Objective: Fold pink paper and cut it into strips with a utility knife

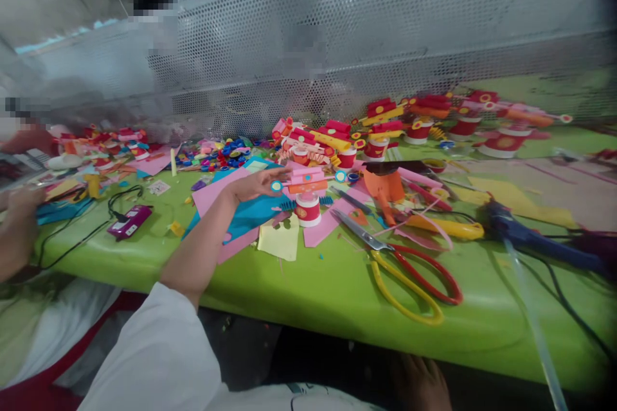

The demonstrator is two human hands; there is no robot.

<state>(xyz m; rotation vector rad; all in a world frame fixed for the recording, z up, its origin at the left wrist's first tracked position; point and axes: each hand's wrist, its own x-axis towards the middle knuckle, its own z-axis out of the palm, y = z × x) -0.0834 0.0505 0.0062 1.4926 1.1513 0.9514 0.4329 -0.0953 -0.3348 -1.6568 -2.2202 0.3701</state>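
1. The paper toy (308, 210), a red-and-white cup with pink and orange rolls on top and a dark blue coil on either side, stands upright on the green worktop (260, 295), between its near and far edges.
2. The left hand (255, 185) reaches over the near edge to the toy's left side, fingers stretched forward and close together at the pink top; whether they pinch it I cannot tell.
3. The right hand (427, 384) is down below the near edge, fingers spread a little; blurred, so whether it holds anything I cannot tell.
4. Under and behind the left hand lie blue paper (248, 218) and pink sheets; a pale yellow sheet (279, 241) lies just beside the cup, on the near-edge side.
5. Scissors (383, 246) with one yellow and one red handle lie right of the toy, blades parted slightly, handles toward the near edge.
6. Nearer the right end are a dark blue glue gun (530, 231) and a clear rod (535, 327) crossing the near edge.
7. Along the far edge, below a metal mesh panel (299, 45), stand more toys (378, 131) beside a pile of coloured caps (231, 153).
8. At the left end is a co-worker's hand (22, 209); a purple box (129, 223) lies nearby.
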